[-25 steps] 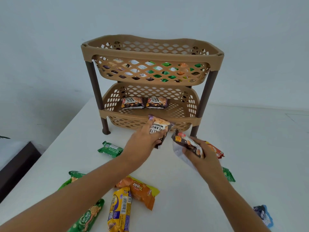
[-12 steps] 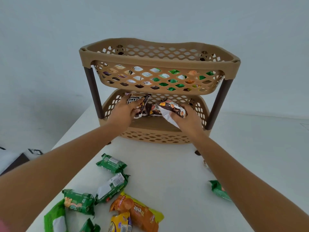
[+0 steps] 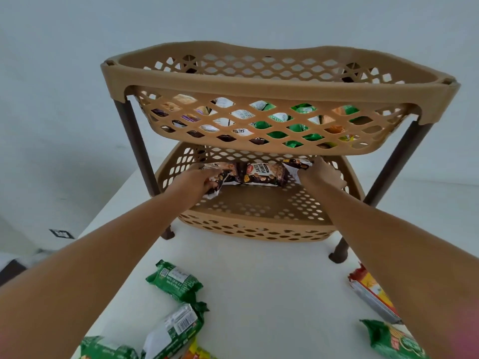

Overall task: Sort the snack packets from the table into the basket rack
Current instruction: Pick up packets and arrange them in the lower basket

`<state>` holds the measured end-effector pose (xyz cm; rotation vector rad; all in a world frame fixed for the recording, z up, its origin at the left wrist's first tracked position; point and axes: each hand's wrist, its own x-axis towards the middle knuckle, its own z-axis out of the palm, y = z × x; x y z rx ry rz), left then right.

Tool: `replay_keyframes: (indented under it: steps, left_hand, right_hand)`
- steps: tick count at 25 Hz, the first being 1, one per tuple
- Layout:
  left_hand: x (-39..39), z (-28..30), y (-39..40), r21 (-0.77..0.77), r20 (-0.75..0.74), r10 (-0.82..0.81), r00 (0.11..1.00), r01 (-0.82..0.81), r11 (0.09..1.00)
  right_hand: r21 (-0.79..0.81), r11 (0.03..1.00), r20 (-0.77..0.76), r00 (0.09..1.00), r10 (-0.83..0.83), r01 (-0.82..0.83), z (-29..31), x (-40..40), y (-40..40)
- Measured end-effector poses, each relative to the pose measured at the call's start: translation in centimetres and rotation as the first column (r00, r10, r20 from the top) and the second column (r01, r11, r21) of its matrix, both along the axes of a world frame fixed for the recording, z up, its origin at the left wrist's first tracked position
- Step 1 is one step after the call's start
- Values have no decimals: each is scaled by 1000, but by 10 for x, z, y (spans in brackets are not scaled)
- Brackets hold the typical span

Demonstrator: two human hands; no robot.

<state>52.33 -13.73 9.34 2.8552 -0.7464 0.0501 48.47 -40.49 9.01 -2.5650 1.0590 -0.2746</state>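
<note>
both hands were inside the rack's lower basket (image 3: 259, 229). the left hand (image 3: 199, 181) was closed on a peanut packet (image 3: 216, 177); the right hand (image 3: 322, 173) pinched another packet (image 3: 295, 164). a settled packet (image 3: 261, 173) lay between them and could have been knocked askew if either was dropped crookedly.

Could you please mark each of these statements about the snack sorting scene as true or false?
1. Both hands are inside the lower basket. True.
2. The upper basket is empty. False: packets show through its lattice.
3. The left hand holds a peanut packet. True.
4. No packets remain on the table. False: green packets and others still lie there.
5. The right hand rests on the table. False: it is in the lower basket, at a dark packet.
</note>
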Motion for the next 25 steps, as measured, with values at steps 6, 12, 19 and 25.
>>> replay_keyframes:
  steps: [6,12,19,25]
  left_hand:
    - [13,-4,-8,251,-151,52,987,-12,968]
    - [25,-25,-7,417,-441,231,867,-30,909]
    - [19,-11,-12,306,-319,155,935,-53,951]
    - [-69,36,3,-213,189,-127,974,167,963]
  right_hand:
    - [-60,993,-220,972,84,-99,-14,24,5]
    - [156,958,-436,853,286,-241,-28,36,13]
    - [288,916,-309,878,366,-281,-5,24,19]
    - [-40,827,218,803,555,-561,43,-82,68]
